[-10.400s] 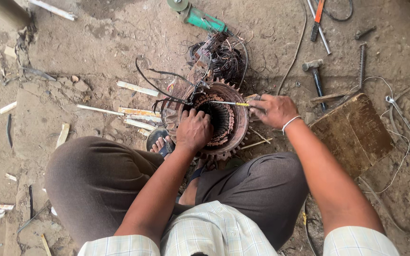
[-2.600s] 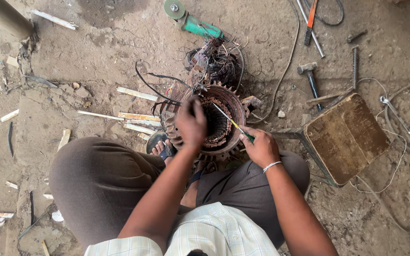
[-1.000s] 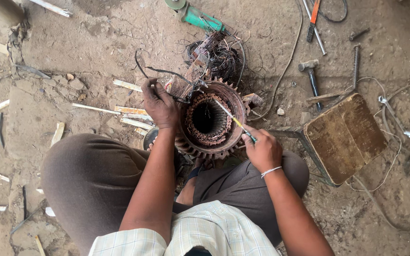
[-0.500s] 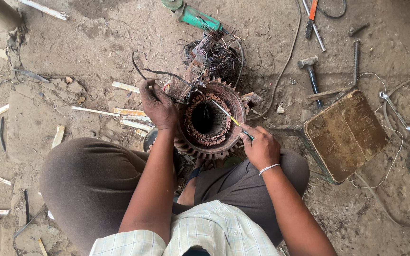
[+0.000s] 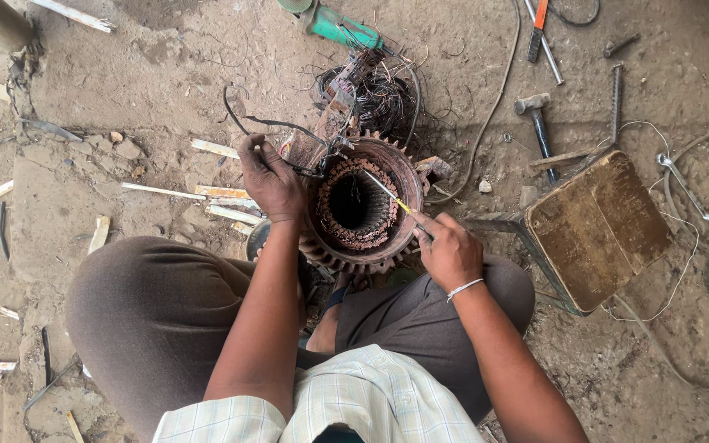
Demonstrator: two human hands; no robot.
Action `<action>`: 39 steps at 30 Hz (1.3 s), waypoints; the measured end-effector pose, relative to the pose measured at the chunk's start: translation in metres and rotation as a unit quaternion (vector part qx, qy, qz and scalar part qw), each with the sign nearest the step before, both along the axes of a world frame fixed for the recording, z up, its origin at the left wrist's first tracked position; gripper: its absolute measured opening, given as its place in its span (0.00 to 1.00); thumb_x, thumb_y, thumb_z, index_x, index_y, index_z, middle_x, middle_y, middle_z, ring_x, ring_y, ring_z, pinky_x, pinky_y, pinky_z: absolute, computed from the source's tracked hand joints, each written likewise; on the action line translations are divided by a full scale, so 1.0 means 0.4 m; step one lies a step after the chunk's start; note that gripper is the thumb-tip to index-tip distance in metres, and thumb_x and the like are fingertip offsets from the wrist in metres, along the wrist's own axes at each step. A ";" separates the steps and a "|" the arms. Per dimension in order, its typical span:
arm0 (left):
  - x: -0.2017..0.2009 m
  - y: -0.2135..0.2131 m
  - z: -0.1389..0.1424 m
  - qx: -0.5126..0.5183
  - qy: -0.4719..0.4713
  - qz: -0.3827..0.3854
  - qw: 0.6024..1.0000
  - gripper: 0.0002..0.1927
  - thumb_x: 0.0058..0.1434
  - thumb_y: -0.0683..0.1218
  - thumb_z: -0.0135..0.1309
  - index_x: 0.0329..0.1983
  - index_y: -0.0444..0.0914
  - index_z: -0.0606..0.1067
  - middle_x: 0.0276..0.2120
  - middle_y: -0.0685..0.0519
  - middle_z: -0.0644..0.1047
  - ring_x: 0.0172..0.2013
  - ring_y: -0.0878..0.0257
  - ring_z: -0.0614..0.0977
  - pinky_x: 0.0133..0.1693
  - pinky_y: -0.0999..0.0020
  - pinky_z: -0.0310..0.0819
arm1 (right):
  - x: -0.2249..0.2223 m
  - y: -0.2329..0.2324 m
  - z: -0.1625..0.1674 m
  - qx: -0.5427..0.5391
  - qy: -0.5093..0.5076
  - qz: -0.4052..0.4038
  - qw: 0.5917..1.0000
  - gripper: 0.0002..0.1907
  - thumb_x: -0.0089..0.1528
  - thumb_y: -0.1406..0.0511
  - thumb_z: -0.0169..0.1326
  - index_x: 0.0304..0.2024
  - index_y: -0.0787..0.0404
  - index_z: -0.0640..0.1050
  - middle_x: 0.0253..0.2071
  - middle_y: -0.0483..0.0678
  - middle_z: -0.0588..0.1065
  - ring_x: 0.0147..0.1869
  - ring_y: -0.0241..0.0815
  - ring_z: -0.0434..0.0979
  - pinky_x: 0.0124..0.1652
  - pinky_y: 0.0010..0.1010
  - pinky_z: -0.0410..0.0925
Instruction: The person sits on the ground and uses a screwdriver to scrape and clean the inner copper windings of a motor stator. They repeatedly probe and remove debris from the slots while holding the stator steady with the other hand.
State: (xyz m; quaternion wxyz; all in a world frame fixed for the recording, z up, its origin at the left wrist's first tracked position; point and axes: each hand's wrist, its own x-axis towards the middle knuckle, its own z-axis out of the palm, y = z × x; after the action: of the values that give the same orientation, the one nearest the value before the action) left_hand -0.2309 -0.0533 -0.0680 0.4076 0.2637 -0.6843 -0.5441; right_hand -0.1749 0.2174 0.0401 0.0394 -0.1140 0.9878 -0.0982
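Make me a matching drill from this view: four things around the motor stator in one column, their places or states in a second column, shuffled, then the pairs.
Things:
1. left hand
2. right hand
3. hammer
4. wooden stool

Places or states:
A. lying on the ground beyond the stool
B. grip on a thin screwdriver that points into the stator
C. standing to the right of the stator
D. pinching dark wires at the stator's left rim

Pairs: 1-D, 2-B, 3-A, 4-C
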 end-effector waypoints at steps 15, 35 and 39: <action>0.001 0.003 -0.004 0.024 -0.040 -0.004 0.999 0.06 0.76 0.41 0.47 0.53 0.37 0.71 0.32 0.53 0.75 0.31 0.66 0.73 0.35 0.70 0.70 | 0.021 0.010 -0.003 0.029 -0.041 0.004 0.999 0.15 0.58 0.56 0.62 0.49 0.41 0.84 0.39 0.46 0.79 0.38 0.52 0.81 0.38 0.44 0.73; 0.080 0.227 0.043 -0.071 -0.402 -0.390 0.825 0.38 0.64 0.46 0.49 0.76 0.33 0.52 0.37 0.30 0.79 0.40 0.36 0.82 0.50 0.47 0.76 | -0.009 0.020 0.000 -0.086 -0.048 -0.072 0.992 0.15 0.60 0.56 0.61 0.50 0.46 0.84 0.42 0.52 0.81 0.45 0.56 0.81 0.43 0.44 0.73; 0.071 0.226 0.033 -0.095 -0.425 -0.391 0.811 0.42 0.65 0.47 0.49 0.78 0.35 0.45 0.38 0.32 0.79 0.41 0.36 0.81 0.48 0.46 0.75 | -0.008 0.022 0.000 -0.120 -0.038 -0.061 0.990 0.15 0.60 0.57 0.61 0.49 0.47 0.84 0.44 0.51 0.81 0.46 0.56 0.82 0.44 0.43 0.73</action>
State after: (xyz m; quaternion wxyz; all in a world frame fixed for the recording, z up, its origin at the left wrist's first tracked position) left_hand -0.2027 0.0372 -0.0549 -0.1481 0.1390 -0.8828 -0.4235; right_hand -0.1783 0.2263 0.0400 0.0569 -0.0541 0.9718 -0.2224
